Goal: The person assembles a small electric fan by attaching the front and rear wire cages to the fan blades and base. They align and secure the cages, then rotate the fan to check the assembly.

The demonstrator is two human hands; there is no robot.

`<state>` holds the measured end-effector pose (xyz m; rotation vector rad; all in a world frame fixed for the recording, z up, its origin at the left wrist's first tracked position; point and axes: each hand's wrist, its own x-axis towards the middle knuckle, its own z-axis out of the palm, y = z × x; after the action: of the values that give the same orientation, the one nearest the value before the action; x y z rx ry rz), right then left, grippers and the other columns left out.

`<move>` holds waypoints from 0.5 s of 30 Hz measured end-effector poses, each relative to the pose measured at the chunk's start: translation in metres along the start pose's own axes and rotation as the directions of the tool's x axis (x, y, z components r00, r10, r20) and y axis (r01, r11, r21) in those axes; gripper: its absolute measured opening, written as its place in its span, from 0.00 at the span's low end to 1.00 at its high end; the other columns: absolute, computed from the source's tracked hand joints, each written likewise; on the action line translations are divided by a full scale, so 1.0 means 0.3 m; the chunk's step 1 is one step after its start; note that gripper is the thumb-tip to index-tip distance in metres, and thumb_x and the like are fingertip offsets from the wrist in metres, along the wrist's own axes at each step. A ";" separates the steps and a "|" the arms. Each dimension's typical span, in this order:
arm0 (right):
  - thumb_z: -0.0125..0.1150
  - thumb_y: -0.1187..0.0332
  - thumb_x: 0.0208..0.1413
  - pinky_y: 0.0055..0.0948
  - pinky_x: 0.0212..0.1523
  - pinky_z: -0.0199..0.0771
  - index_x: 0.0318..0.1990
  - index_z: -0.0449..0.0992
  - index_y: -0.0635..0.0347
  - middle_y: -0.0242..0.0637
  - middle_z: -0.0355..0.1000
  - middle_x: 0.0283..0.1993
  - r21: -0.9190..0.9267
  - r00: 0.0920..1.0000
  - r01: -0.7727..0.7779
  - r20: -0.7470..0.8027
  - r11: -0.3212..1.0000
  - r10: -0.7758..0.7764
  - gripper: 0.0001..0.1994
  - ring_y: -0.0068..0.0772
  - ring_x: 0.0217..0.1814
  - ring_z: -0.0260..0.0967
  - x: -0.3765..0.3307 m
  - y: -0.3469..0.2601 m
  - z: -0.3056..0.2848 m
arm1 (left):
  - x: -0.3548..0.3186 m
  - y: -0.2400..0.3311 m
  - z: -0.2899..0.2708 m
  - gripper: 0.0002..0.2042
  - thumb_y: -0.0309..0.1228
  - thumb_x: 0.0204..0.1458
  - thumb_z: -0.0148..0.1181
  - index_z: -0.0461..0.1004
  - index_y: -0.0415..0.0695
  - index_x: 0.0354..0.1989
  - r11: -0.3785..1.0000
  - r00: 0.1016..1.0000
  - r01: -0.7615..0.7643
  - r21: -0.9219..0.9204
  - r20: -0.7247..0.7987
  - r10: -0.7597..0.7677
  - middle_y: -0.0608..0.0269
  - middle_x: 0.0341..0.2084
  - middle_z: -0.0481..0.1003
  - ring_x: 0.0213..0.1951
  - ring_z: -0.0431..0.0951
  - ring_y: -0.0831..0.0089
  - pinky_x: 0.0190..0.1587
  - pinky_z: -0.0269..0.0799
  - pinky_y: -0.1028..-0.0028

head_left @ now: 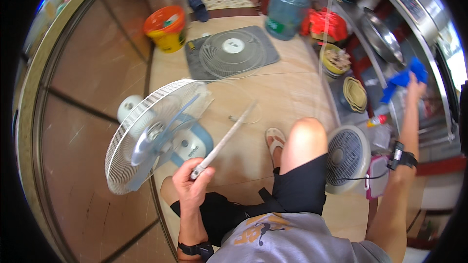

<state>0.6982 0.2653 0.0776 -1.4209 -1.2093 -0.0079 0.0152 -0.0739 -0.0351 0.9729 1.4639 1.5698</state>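
Observation:
My left hand (191,181) grips the lower end of a long white rod (225,139) that slants up and to the right over the floor. Just left of it stands a white fan (146,139) with a wire guard, pale blue blades and a blue-white base. My right hand (414,87) is stretched far to the right and holds a blue cloth (402,77) against a metal shelf unit (385,29). I sit on the floor with my right knee (306,136) raised.
A loose round fan guard (233,53) lies on a grey mat (270,44). An orange and yellow bucket (167,29), a blue water jug (286,12), a small white fan (347,158), bowls (355,93) and pans (382,39) stand around. A brown wall panel (83,117) fills the left.

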 end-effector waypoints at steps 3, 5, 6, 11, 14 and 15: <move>0.58 0.72 0.57 0.42 0.63 0.66 0.64 0.66 0.69 0.56 0.72 0.59 -0.704 0.924 0.331 0.105 0.628 -0.369 0.26 0.53 0.62 0.70 0.181 0.222 -0.270 | -0.011 -0.005 0.014 0.09 0.21 0.50 0.70 0.78 0.36 0.39 0.995 1.000 -0.022 -0.097 0.000 0.022 0.75 0.22 0.71 0.23 0.65 0.89 0.24 0.57 0.84; 0.60 0.68 0.55 0.43 0.63 0.66 0.65 0.64 0.69 0.58 0.70 0.61 -0.851 0.977 0.214 0.189 0.479 -0.100 0.30 0.54 0.62 0.69 0.189 0.415 -0.369 | -0.014 -0.013 0.014 0.08 0.21 0.50 0.70 0.79 0.36 0.38 0.998 1.000 0.001 -0.057 -0.011 -0.002 0.74 0.23 0.72 0.23 0.65 0.88 0.24 0.57 0.83; 0.61 0.64 0.54 0.41 0.62 0.66 0.66 0.62 0.70 0.56 0.71 0.60 -0.711 0.900 0.128 0.376 0.692 0.220 0.33 0.50 0.61 0.70 0.164 0.507 -0.394 | -0.009 -0.020 0.011 0.08 0.21 0.50 0.70 0.79 0.36 0.38 0.998 1.000 0.009 -0.067 -0.013 -0.010 0.74 0.23 0.72 0.23 0.65 0.88 0.24 0.57 0.83; 0.54 0.44 0.60 0.43 0.66 0.62 0.67 0.60 0.72 0.63 0.65 0.64 -0.886 0.828 0.048 0.293 0.460 0.477 0.40 0.59 0.65 0.65 -0.004 0.618 -0.327 | -0.030 0.005 -0.037 0.11 0.23 0.50 0.71 0.80 0.36 0.42 0.999 0.999 -0.034 -0.008 0.019 0.034 0.71 0.24 0.75 0.24 0.68 0.86 0.24 0.61 0.82; 0.49 0.48 0.65 0.47 0.64 0.65 0.67 0.61 0.68 0.59 0.66 0.64 -0.964 0.947 0.226 0.251 0.140 0.201 0.33 0.57 0.64 0.66 -0.085 0.326 -0.159 | -0.034 0.039 -0.071 0.12 0.24 0.50 0.71 0.80 0.36 0.42 0.997 0.998 -0.063 0.033 0.009 0.063 0.67 0.26 0.78 0.25 0.71 0.84 0.26 0.64 0.81; 0.50 0.52 0.66 0.44 0.62 0.66 0.64 0.65 0.67 0.57 0.68 0.62 -0.867 0.922 0.345 0.385 0.358 0.043 0.28 0.54 0.62 0.68 -0.129 0.204 -0.052 | -0.036 0.053 -0.078 0.12 0.24 0.49 0.71 0.80 0.36 0.42 0.995 0.997 -0.080 0.057 0.003 0.080 0.66 0.27 0.79 0.25 0.72 0.84 0.27 0.65 0.81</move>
<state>0.7292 0.2449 0.0136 -2.3710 -1.7647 -0.7424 -0.0021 -0.0942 -0.0208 1.0766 1.4926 1.5920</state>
